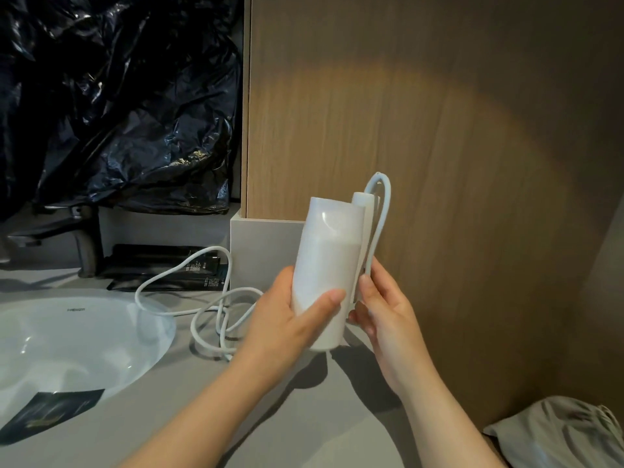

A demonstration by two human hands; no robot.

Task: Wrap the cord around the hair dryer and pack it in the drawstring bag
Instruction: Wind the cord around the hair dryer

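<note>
White hair dryer (pixel 326 265) held upright above the grey desk (pixel 297 417), gripped around its lower barrel by the left hand (pixel 287 319), thumb (pixel 329 298) across the front. Folded handle lying flat against the barrel's right side. Right hand (pixel 385 319) just beside it, fingertips (pixel 366 285) pinching the white cord (pixel 380 224) against the handle. Cord rising from the handle's top end, arching in a narrow loop above the dryer, then dropping down to the right hand's pinch. Beyond the left hand, more cord lying in loose loops on the desk, trailing toward the white sink basin (pixel 67 349); far end not traceable, possibly hidden behind the left wrist. Grey drawstring bag (pixel 560 437) slumped on the desk, near the right forearm and well apart from the dryer. Dark packets (pixel 169 268) lying flat beyond the cord loops, another dark packet (pixel 50 413) on the basin rim. Dark faucet (pixel 81 244) and crumpled black plastic sheet (pixel 118 96) far beyond the left hand. Wood-grain panel (pixel 439 130) directly behind both hands.
</note>
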